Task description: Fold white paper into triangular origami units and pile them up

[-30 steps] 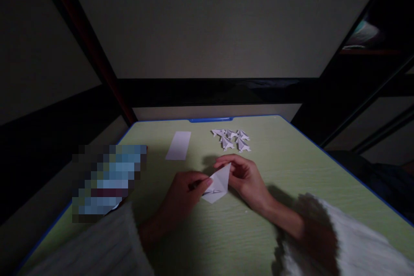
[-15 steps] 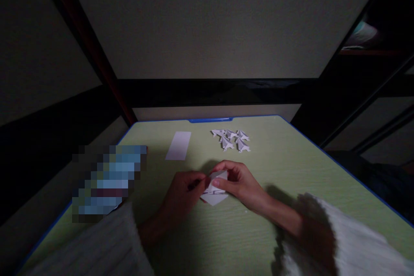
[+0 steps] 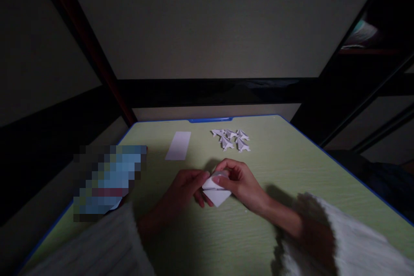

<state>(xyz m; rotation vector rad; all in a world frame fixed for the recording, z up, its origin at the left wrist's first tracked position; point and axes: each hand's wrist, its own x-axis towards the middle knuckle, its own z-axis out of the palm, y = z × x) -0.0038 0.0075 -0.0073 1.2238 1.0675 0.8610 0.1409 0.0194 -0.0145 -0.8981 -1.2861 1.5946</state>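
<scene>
A small piece of folded white paper (image 3: pixel 217 197) is held between my two hands, just above the table. Its lower end comes to a point toward me, and a crease runs across its middle. My right hand (image 3: pixel 243 181) pinches the upper right part, thumb on top and fingers behind. At the left edge, my left hand (image 3: pixel 189 185) grips the paper with the thumb near its upper corner and fingertips showing underneath. Beyond my hands lie several folded white paper figures (image 3: pixel 242 144), grouped close together.
A flat white paper strip (image 3: pixel 178 145) lies on the pale green table (image 3: pixel 284 233), left of the figures. At the left edge is a pixelated, bluish object (image 3: pixel 110 185). A blue strip (image 3: pixel 210 120) marks the table's far edge, with a panel behind it.
My left hand has shifted its hold, its thumb now pressing at the upper left corner and fingers beneath. The folded paper has moved slightly right, its crease flatter. My right hand has barely moved.
</scene>
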